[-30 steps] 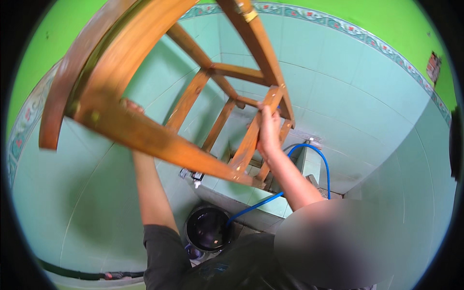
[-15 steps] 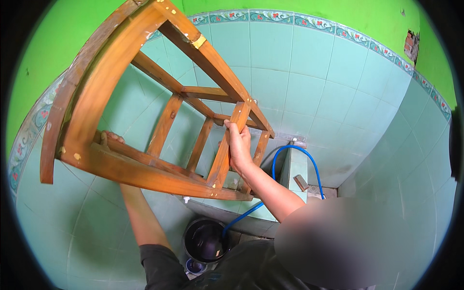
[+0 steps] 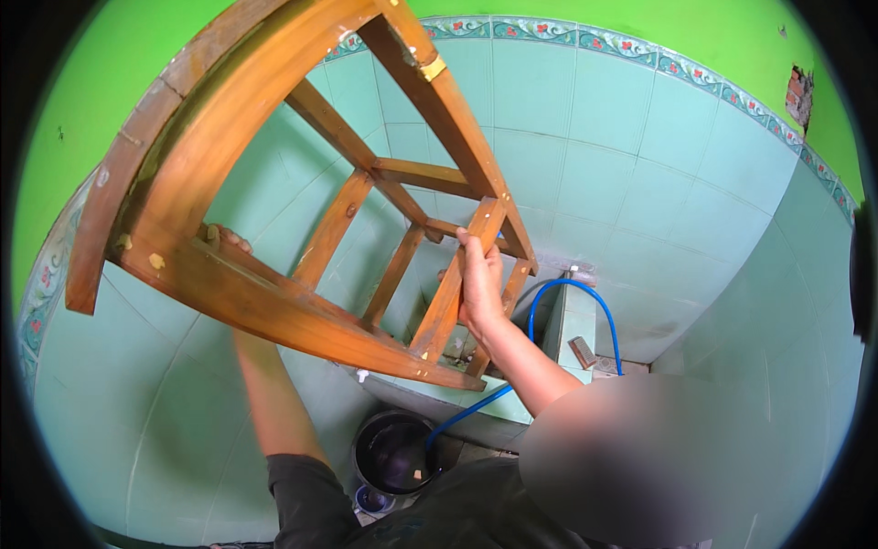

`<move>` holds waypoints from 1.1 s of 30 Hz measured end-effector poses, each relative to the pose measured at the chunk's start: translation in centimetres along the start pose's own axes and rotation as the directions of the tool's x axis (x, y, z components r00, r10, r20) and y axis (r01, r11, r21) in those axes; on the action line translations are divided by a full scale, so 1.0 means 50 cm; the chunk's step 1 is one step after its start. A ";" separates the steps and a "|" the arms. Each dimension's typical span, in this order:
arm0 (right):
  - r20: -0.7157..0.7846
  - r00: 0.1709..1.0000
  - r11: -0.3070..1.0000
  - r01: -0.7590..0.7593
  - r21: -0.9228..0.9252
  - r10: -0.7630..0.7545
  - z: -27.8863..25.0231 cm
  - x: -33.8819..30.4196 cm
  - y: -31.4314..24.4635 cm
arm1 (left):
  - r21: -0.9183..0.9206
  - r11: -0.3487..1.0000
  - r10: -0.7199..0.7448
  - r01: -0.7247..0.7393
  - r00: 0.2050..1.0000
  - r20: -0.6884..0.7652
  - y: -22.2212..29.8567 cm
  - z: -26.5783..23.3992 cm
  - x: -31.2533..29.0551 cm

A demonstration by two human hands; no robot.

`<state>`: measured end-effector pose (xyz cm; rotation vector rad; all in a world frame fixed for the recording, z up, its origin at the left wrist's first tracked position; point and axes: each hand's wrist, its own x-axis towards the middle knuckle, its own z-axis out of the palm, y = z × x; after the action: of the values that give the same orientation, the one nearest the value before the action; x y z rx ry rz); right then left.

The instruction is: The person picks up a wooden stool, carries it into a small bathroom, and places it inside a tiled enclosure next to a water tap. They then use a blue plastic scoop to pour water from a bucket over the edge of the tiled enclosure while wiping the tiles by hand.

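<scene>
A brown wooden stool (image 3: 274,316) with crossbars between its legs is held up in the air, tilted on its side with its top edge to the left. Yellowish patches and pale specks mark the wood. My right hand (image 3: 480,285) is closed around a crossbar near the leg ends. At the left, my left hand (image 3: 229,240) reaches behind the near leg and grips the stool close to its top; part of that hand is hidden by the wood.
Below stands a black basin (image 3: 393,453) with a blue hose (image 3: 476,407) running into it. A small dipper-like container (image 3: 372,499) sits beside it. The hose arches over a tiled ledge (image 3: 578,320), where a brownish block (image 3: 582,352) lies. Tiled walls (image 3: 640,197) stand close around.
The stool appears slightly further right and tilted a little differently, with both hands still gripping it. The walls, ledge and basin have also shifted slightly right in the view.
</scene>
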<state>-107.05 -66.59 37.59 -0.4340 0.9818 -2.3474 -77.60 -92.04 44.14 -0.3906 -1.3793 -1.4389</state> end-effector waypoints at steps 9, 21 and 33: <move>0.004 0.997 0.997 -0.072 -0.027 0.072 0.005 -0.019 -0.037 | 0.501 0.858 0.319 -0.113 0.881 -0.349 -0.033 0.132 0.033; -0.026 0.988 0.987 -0.154 0.047 0.155 -0.065 0.088 -0.013 | 0.551 0.828 0.213 0.105 0.850 -0.482 -0.103 0.211 0.116; 0.160 0.941 0.948 -0.312 0.066 0.298 -0.135 0.229 -0.062 | 0.615 0.779 0.151 0.124 0.914 -0.376 -0.234 0.307 0.243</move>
<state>-120.56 -67.98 36.15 -0.3839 0.8055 -2.0391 -98.32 -86.73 52.13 0.3283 -1.4035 -0.8856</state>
